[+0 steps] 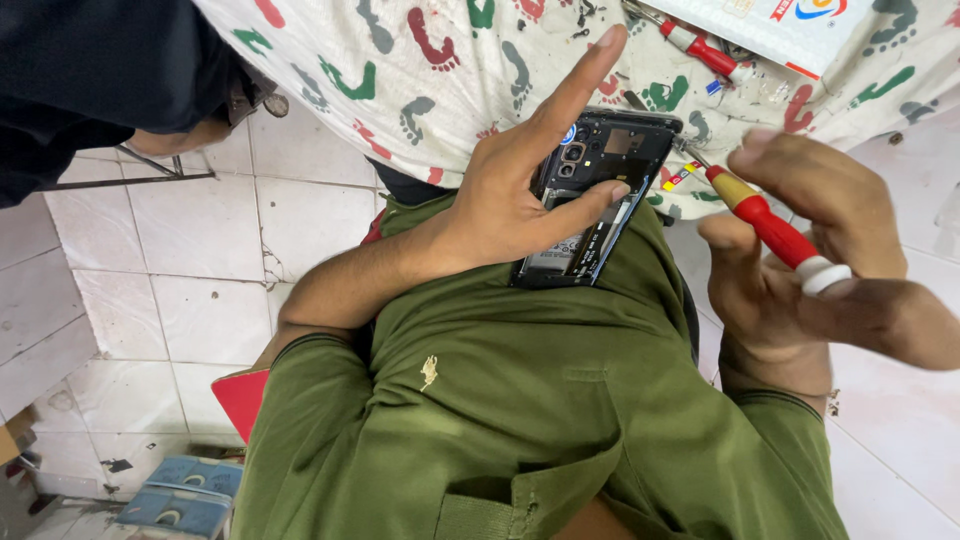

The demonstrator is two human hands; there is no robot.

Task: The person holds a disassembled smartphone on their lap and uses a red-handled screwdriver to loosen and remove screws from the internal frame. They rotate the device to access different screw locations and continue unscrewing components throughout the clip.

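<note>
An opened phone, its back cover off and its inner parts bared, is held by the left hand just over the near edge of the footprint-patterned cloth, against the front of the green shirt. The phone is pinned by the thumb laid across its middle, while the index finger is stretched out straight past its top corner, so that the upper camera end is left uncovered for the tool. A red-and-yellow-handled screwdriver is gripped in the right hand, the fingers closed narrowly about the handle near its white cap; its thin tip is set at the phone's upper right corner, seemingly at a screw there, though the exact contact cannot be told. A second red-handled screwdriver is left farther back on the cloth, beside a white box at the far edge.
</note>
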